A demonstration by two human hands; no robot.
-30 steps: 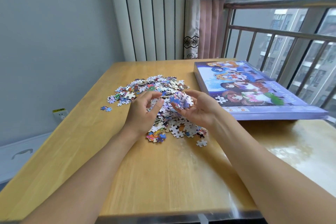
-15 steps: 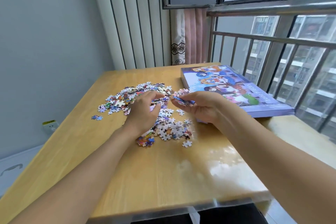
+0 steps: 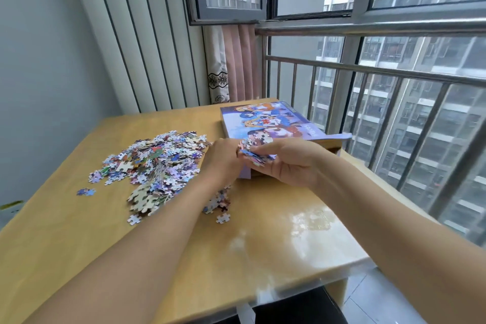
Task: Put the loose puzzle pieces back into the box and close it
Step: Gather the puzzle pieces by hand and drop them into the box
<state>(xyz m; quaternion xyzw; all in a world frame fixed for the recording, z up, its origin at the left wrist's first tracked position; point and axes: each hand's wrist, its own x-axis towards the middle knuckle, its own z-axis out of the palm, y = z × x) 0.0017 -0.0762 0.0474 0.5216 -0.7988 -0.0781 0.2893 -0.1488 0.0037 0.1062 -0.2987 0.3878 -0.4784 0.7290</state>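
We see a wooden table (image 3: 263, 244) by a barred window (image 3: 394, 87), with a heap of loose puzzle pieces (image 3: 157, 163) spread across its left half, toward the far edge. A few strays lie apart from it: a small blue cluster (image 3: 86, 191) toward the left edge, and single pieces (image 3: 223, 218) nearer the front edge.

The puzzle box (image 3: 273, 123) sits at the far right corner, its illustrated lid facing up. At its near end the lid appears to sit slightly raised, with a brown inner edge showing beneath it, though motion blur keeps us from being sure.

Both hands meet just in front of the box's near left corner. The right hand (image 3: 286, 163) is curled, fingers and thumb pinching a handful of pieces (image 3: 256, 154). The left hand (image 3: 223, 160) is curled beside it, its fingertips touching the same handful; we cannot tell whether it grips any pieces itself.

A pink curtain (image 3: 236, 63) hangs behind the table.
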